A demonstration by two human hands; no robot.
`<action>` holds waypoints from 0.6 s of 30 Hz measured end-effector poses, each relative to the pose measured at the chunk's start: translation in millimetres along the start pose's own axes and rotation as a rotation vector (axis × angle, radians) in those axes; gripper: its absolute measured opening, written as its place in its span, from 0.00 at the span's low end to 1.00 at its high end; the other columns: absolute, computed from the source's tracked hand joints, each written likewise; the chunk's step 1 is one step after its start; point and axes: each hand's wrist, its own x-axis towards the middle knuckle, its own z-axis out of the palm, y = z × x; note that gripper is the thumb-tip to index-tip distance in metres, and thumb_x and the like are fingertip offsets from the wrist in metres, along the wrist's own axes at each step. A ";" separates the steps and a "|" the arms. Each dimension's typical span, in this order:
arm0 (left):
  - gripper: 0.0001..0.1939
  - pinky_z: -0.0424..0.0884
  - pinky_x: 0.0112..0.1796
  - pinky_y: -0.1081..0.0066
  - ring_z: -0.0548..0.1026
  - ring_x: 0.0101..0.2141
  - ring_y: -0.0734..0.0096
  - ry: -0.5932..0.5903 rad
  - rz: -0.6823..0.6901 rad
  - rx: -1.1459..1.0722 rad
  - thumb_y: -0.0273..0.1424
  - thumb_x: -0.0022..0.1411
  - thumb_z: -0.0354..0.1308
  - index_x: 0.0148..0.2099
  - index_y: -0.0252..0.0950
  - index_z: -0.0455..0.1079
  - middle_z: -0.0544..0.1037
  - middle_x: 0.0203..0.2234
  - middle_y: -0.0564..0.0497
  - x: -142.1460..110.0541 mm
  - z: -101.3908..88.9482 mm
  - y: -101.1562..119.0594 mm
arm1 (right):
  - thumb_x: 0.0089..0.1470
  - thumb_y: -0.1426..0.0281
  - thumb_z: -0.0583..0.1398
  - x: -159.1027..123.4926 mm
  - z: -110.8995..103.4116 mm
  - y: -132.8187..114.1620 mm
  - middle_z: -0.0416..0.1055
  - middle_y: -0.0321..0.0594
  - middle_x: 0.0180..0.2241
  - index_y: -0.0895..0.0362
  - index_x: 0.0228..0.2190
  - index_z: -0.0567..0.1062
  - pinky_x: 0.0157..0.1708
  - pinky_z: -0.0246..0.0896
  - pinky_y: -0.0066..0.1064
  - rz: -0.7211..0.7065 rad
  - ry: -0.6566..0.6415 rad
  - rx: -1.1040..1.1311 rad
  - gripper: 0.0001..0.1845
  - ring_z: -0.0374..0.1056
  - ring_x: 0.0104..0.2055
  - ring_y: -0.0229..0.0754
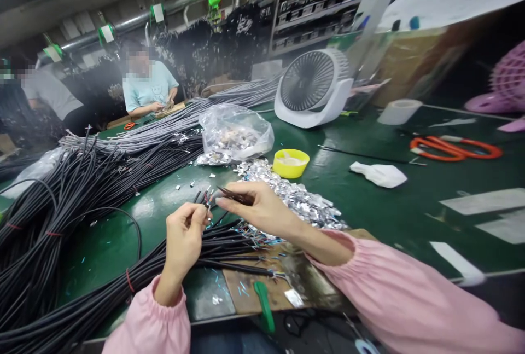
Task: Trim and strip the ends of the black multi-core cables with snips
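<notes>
Green counter (361,198) | my left hand (182,236) pinched a cable (209,204), right hand (268,209) gripped a dark tool (238,196) | cable seemed bendy, best held near its end

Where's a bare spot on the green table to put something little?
Roomiest: the green tabletop between the silvery pile, the crumpled white thing and the pale strips. Smaller: between the yellow dish and that white thing. Crowded: the left side, heaped with black cables and grey cables, and around the left hand and right hand.
</notes>
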 end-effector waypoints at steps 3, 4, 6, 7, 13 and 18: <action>0.17 0.56 0.22 0.77 0.61 0.19 0.78 -0.018 0.001 0.029 0.40 0.57 0.52 0.24 0.33 0.66 0.66 0.17 0.54 -0.6 -0.3 1.5 | 0.48 0.62 0.57 -0.2 -0.6 -0.2 0.58 0.34 0.17 0.61 0.19 0.72 0.20 0.47 0.25 -0.021 0.015 0.019 0.16 0.51 0.21 0.33; 0.17 0.55 0.21 0.77 0.61 0.19 0.78 -0.027 -0.001 0.037 0.40 0.57 0.52 0.24 0.33 0.66 0.66 0.17 0.54 -0.7 -0.4 2.0 | 0.48 0.62 0.57 -0.2 -0.4 0.0 0.57 0.34 0.17 0.62 0.20 0.72 0.19 0.46 0.25 -0.023 0.027 0.024 0.15 0.51 0.21 0.33; 0.17 0.54 0.21 0.77 0.60 0.18 0.79 -0.041 -0.007 0.039 0.41 0.57 0.52 0.24 0.33 0.66 0.66 0.16 0.55 -0.8 -0.2 3.0 | 0.48 0.63 0.57 -0.7 0.4 0.6 0.56 0.33 0.17 0.62 0.20 0.71 0.19 0.45 0.24 -0.029 0.042 0.027 0.15 0.49 0.20 0.32; 0.17 0.54 0.20 0.77 0.59 0.18 0.79 -0.048 -0.012 0.032 0.41 0.57 0.52 0.24 0.33 0.65 0.65 0.16 0.55 -0.8 0.0 3.5 | 0.48 0.63 0.57 -1.1 1.0 0.8 0.55 0.32 0.16 0.62 0.19 0.71 0.18 0.44 0.24 -0.033 0.047 0.024 0.15 0.49 0.20 0.31; 0.21 0.52 0.18 0.78 0.56 0.16 0.81 -0.063 -0.034 -0.033 0.45 0.55 0.53 0.22 0.33 0.63 0.62 0.14 0.56 0.2 2.8 7.4 | 0.45 0.69 0.57 -2.8 4.9 -0.1 0.54 0.31 0.15 0.60 0.18 0.68 0.17 0.44 0.23 -0.064 0.108 -0.015 0.10 0.49 0.19 0.31; 0.24 0.50 0.17 0.79 0.54 0.15 0.83 -0.069 -0.068 -0.082 0.49 0.52 0.54 0.20 0.34 0.60 0.59 0.13 0.57 0.9 3.9 9.7 | 0.44 0.69 0.57 -1.5 6.9 -0.9 0.54 0.30 0.15 0.61 0.18 0.69 0.16 0.44 0.23 -0.071 0.126 0.040 0.09 0.48 0.18 0.30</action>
